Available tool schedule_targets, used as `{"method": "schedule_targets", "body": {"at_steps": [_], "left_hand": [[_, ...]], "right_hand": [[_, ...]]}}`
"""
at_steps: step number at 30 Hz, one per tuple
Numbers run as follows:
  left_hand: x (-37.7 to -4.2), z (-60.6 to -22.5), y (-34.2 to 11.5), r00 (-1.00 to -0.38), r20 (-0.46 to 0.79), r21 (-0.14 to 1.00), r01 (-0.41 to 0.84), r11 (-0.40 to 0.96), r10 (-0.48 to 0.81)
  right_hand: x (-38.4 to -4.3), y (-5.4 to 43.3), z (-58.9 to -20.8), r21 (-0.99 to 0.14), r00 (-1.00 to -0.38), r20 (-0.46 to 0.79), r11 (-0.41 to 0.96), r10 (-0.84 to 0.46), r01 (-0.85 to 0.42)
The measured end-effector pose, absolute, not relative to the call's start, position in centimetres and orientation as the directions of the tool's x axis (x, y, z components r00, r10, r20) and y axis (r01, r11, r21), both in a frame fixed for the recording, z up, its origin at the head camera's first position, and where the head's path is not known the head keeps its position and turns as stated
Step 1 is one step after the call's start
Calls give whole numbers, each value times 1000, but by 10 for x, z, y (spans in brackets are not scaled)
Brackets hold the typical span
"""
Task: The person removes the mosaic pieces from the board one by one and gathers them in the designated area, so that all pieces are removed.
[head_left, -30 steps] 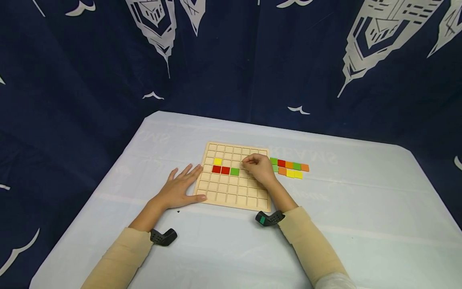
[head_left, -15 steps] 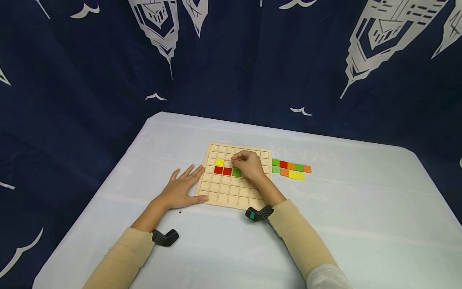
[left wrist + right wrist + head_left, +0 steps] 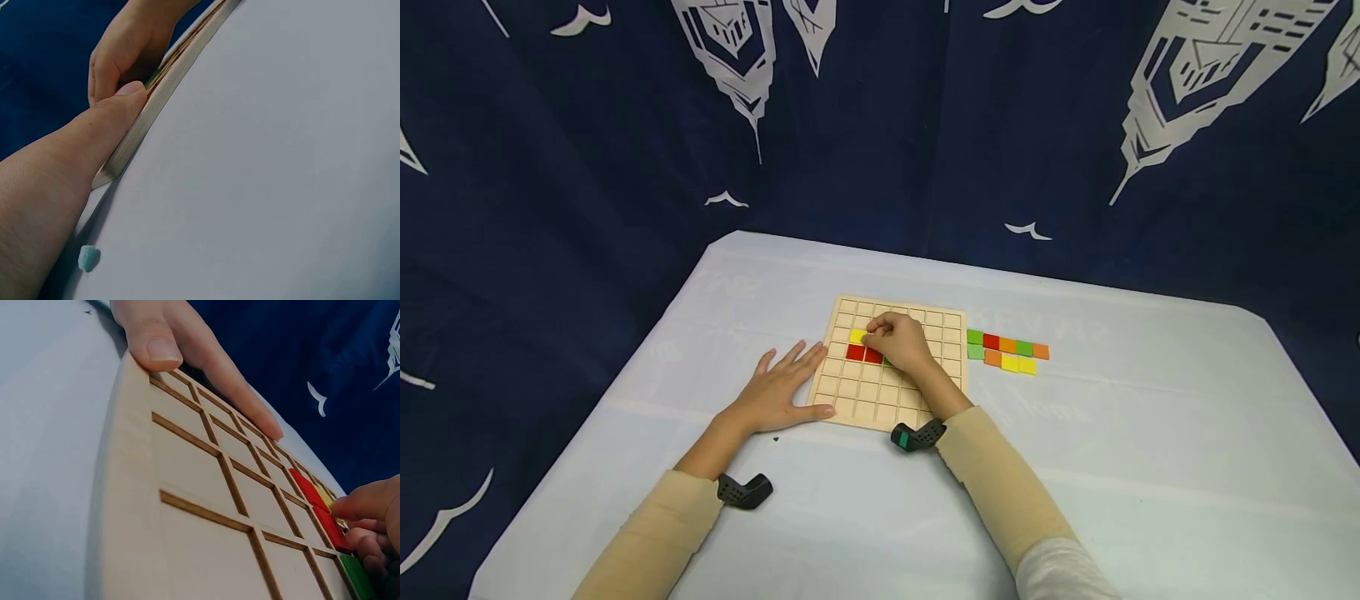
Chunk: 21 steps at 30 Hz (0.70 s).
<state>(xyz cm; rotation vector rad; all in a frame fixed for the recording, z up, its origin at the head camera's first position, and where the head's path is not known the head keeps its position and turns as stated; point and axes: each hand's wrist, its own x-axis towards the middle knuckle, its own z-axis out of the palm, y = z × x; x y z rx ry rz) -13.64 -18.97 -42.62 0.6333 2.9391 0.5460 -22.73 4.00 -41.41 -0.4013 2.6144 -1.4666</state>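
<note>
A wooden grid board lies on the table. My left hand rests flat at its left edge, fingers spread, thumb on the near corner. Over the board, my right hand pinches a small square tile between thumb and fingertips; the fingers mostly hide it, so its colour is unclear. Those fingertips are just right of a yellow tile set in a cell. Below it sit two red tiles. A green tile follows them in the right wrist view, largely covered by the right hand in the head view.
Right of the board, loose tiles in green, red, orange and yellow lie in two rows. A small dark speck is near the left wrist. A dark blue patterned curtain hangs behind the white table.
My right hand has moved left across the board, from right of the green tile to beside the yellow one. The left hand stays at the board's edge.
</note>
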Motion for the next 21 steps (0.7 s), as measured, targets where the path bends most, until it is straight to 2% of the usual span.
{"method": "schedule_targets", "body": {"at_steps": [8,13,21], "left_hand": [[-136,-425,-189,-914,-13,368,372,852,404],[-136,-425,-188,-914,-12,370,372,851,405],[-136,-425,-188,-915,-11,371,370,852,402]], "right_hand": [[-225,37,-415,-833,-959,47,519,-278,-191],[-221,35,-418,-860,-966,58,479,-251,-175],[-219,35,-425,-889,-969,144,404,-202,-216]]}}
